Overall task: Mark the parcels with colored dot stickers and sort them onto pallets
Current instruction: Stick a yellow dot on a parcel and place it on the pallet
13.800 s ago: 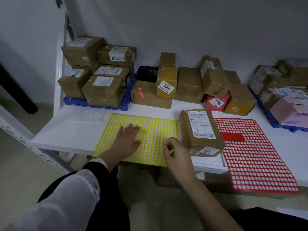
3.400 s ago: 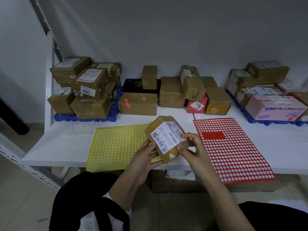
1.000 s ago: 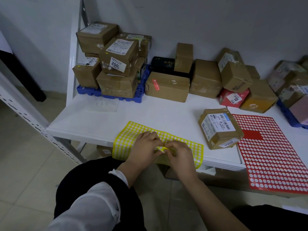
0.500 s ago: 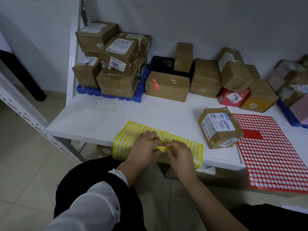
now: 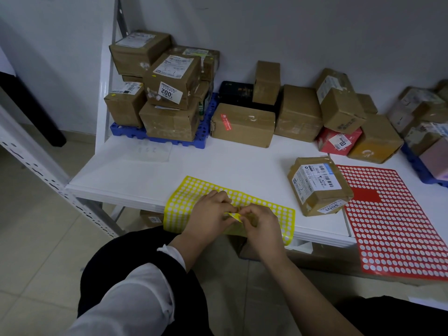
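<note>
Dim, even indoor light — soft shadows, wide-angle bending at edges.

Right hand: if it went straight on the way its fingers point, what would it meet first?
The right hand points up and left, at the lifted edge of the yellow sticker sheet it pinches. Just beyond are the fingertips of the left hand, so probably those, though depth is unclear.

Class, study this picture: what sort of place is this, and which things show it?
Probably a parcel sorting room: labelled brown cardboard parcels stacked on a blue plastic pallet, a yellow dot sticker sheet, a red dot sticker sheet.
</note>
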